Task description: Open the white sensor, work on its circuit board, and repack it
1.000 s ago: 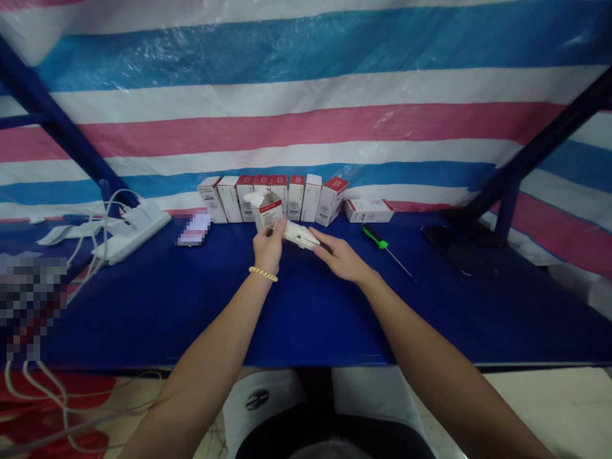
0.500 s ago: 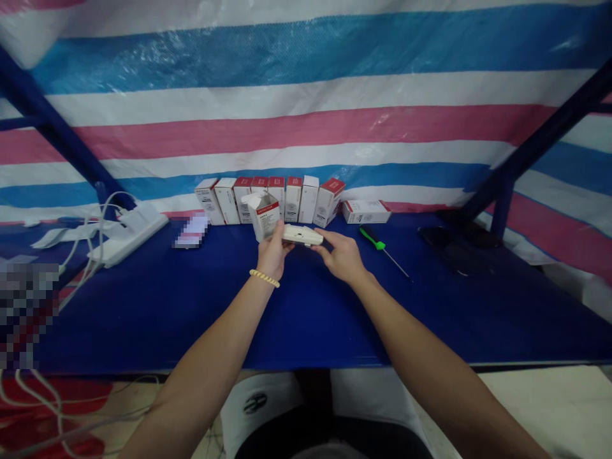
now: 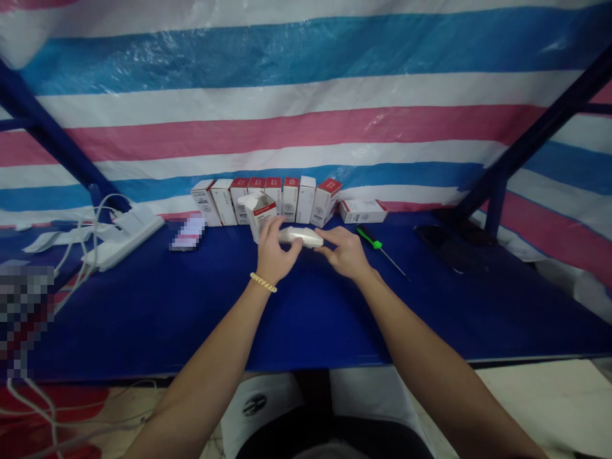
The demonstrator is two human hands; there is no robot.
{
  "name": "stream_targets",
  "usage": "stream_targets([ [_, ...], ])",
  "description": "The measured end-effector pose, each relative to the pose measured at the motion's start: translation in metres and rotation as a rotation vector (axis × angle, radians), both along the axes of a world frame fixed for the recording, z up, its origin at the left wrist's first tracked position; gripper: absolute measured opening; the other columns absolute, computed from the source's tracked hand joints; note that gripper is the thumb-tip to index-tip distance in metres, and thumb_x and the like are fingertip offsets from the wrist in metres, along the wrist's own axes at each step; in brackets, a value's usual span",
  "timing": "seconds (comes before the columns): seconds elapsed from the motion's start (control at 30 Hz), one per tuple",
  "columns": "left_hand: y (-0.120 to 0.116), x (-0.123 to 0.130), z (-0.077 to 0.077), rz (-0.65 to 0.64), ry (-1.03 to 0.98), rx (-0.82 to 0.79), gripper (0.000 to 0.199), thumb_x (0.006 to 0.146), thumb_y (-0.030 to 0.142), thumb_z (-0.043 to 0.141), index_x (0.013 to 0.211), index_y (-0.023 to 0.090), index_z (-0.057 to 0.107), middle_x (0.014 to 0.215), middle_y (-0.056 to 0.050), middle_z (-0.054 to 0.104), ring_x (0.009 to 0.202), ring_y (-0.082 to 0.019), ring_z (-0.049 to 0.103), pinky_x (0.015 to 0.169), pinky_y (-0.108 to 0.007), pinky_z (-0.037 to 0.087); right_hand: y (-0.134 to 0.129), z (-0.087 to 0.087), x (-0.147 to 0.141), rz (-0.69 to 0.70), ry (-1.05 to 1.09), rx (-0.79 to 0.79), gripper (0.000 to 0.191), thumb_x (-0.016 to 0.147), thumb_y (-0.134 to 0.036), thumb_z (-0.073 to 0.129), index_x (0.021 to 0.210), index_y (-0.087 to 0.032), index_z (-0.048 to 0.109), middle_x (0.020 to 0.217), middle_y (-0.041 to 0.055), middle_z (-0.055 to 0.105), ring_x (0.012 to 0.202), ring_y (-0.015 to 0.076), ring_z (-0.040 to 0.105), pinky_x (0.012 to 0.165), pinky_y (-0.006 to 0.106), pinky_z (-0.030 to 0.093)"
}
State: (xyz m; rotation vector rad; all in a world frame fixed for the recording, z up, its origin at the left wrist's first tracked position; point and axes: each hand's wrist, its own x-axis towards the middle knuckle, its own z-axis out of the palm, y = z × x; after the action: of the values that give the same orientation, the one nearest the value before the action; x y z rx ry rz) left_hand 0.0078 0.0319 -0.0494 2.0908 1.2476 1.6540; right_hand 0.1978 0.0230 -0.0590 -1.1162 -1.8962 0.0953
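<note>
Between my hands, above the blue table, is a white flat-sided detector (image 3: 306,238), its smooth face turned toward me. My left hand (image 3: 276,254) grips its left end, thumb along the front and fingers over the far side. With thumb and fingertips, my right hand (image 3: 343,252) pinches the right end. Just behind my left hand stands a white and red box (image 3: 258,215) marked DETECTOR, its top flaps raised; my fingers hide its lower part.
Several upright boxes (image 3: 306,201) line the back, and another box (image 3: 363,211) lies flat at their right. A green-handled screwdriver (image 3: 377,245) lies right of my hands. Farther right is a dark phone-like object (image 3: 447,247). A power strip (image 3: 124,239) with cables is on the left.
The detector has turned over, from its slotted side to its smooth face. My left hand has shifted its hold, bringing the thumb to the front. My right hand keeps the right end.
</note>
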Motion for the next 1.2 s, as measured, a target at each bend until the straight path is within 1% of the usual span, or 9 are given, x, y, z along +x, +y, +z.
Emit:
stream_targets([
  [0.1,-0.004,0.000,-0.002,-0.129,0.234,0.042,0.054,0.069,0.021,0.069,0.121,0.018,0.055,0.126,-0.012,0.058,0.120,-0.028,0.053,0.105,-0.047,0.040,0.001,0.000,0.002,0.072,-0.033,0.026,0.036,0.078,-0.023,0.065,0.114,-0.029,0.068,0.107,0.0032,0.072,0.095,0.0216,0.063,0.086,0.043,0.052],
  [0.23,-0.003,0.000,-0.008,-0.179,0.386,0.058,0.058,0.067,0.020,0.071,0.122,0.016,0.056,0.122,-0.014,0.062,0.116,-0.030,0.056,0.101,-0.047,0.044,0.001,0.002,0.003,0.130,-0.043,0.076,0.032,0.078,-0.020,0.066,0.110,-0.025,0.070,0.104,0.0051,0.073,0.094,0.0210,0.064,0.085,0.041,0.052],
  [0.53,-0.002,0.003,-0.011,-0.230,0.282,0.045,0.044,0.075,0.016,0.065,0.119,0.017,0.059,0.117,-0.011,0.065,0.110,-0.024,0.061,0.098,-0.043,0.049,-0.007,0.010,-0.003,0.086,0.053,0.048,0.023,0.076,-0.034,0.071,0.097,-0.026,0.072,0.091,0.0034,0.073,0.087,0.0210,0.064,0.078,0.040,0.054],
  [0.7,-0.003,0.002,-0.009,-0.251,0.243,0.036,0.041,0.075,0.021,0.067,0.116,0.019,0.059,0.116,-0.011,0.065,0.109,-0.024,0.062,0.097,-0.043,0.049,-0.012,0.012,-0.006,0.070,0.124,-0.005,0.029,0.073,-0.035,0.073,0.099,-0.024,0.071,0.091,0.0054,0.071,0.082,0.0198,0.063,0.074,0.037,0.054],
  [0.8,-0.003,0.001,-0.009,-0.268,0.234,0.034,0.041,0.073,0.015,0.066,0.113,0.019,0.059,0.115,-0.011,0.066,0.109,-0.024,0.062,0.096,-0.043,0.049,-0.013,0.017,-0.004,0.128,0.158,-0.050,0.038,0.069,-0.037,0.076,0.103,-0.023,0.069,0.098,0.0058,0.071,0.081,0.0182,0.062,0.072,0.035,0.053],
  [0.9,-0.003,0.000,-0.010,-0.283,0.241,0.007,0.041,0.069,0.011,0.065,0.108,0.019,0.057,0.118,-0.011,0.065,0.107,-0.024,0.063,0.092,-0.043,0.051,-0.008,0.023,0.010,0.172,0.185,-0.091,0.033,0.071,-0.031,0.069,0.103,-0.022,0.069,0.101,0.0060,0.071,0.087,0.0193,0.063,0.076,0.035,0.052],
  [0.97,-0.002,-0.001,-0.010,-0.271,0.234,-0.036,0.040,0.066,0.010,0.066,0.103,0.019,0.055,0.118,-0.011,0.065,0.104,-0.025,0.065,0.088,-0.042,0.052,-0.001,0.026,0.028,0.033,0.255,-0.135,0.029,0.072,-0.023,0.059,0.098,-0.019,0.070,0.096,0.0065,0.072,0.085,0.0196,0.064,0.076,0.036,0.052],
  [1.1,-0.001,-0.002,-0.010,-0.211,0.206,-0.101,0.038,0.063,0.013,0.070,0.094,0.020,0.050,0.114,-0.011,0.066,0.099,-0.026,0.066,0.081,-0.041,0.053,0.008,0.030,0.073,-0.490,0.274,-0.357,0.026,0.066,-0.019,0.056,0.085,-0.012,0.073,0.079,0.0093,0.072,0.073,0.0201,0.065,0.074,0.033,0.051],
  [1.2,-0.002,-0.003,-0.009,-0.173,0.222,-0.093,0.038,0.063,0.015,0.069,0.095,0.020,0.051,0.106,-0.008,0.067,0.092,-0.024,0.066,0.079,-0.039,0.052,0.007,0.030,0.096,-0.623,0.117,-0.578,0.019,0.065,-0.021,0.061,0.075,-0.013,0.074,0.069,0.0084,0.071,0.072,0.0214,0.066,0.072,0.031,0.049],
])
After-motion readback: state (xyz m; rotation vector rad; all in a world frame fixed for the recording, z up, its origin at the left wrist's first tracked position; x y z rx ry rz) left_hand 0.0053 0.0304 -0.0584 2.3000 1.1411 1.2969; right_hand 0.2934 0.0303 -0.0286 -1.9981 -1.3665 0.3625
